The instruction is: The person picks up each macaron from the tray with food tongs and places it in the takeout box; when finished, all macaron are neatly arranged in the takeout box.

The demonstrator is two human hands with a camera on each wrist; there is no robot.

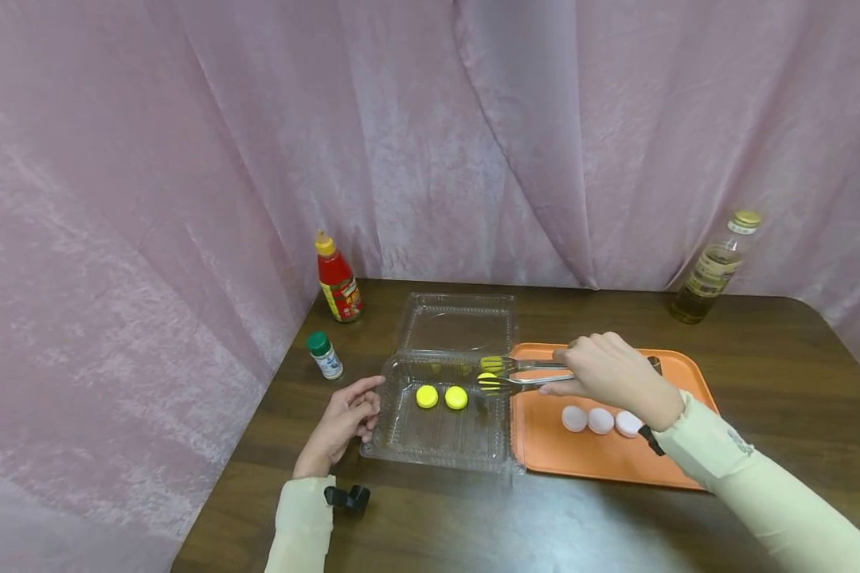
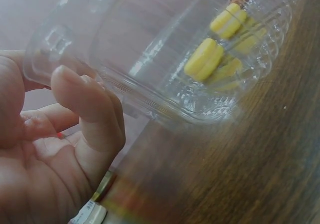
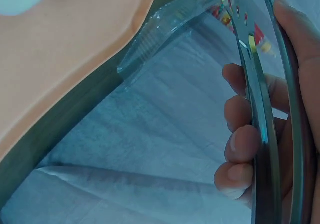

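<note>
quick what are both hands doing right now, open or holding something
Left hand: closed, holding the edge of the clear container.
Right hand: closed, holding the metal tongs.

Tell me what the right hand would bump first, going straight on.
Leading with its tongs, the right hand would probably meet the nearer yellow disc lying in the clear container; height is unclear, though, so it might pass above.

Head cam: high, facing forward-down over worktop (image 1: 430,525). Wrist cams: tilted, close on left fingers (image 2: 102,109) and right fingers (image 3: 244,144). All three share clear container (image 1: 430,442).
</note>
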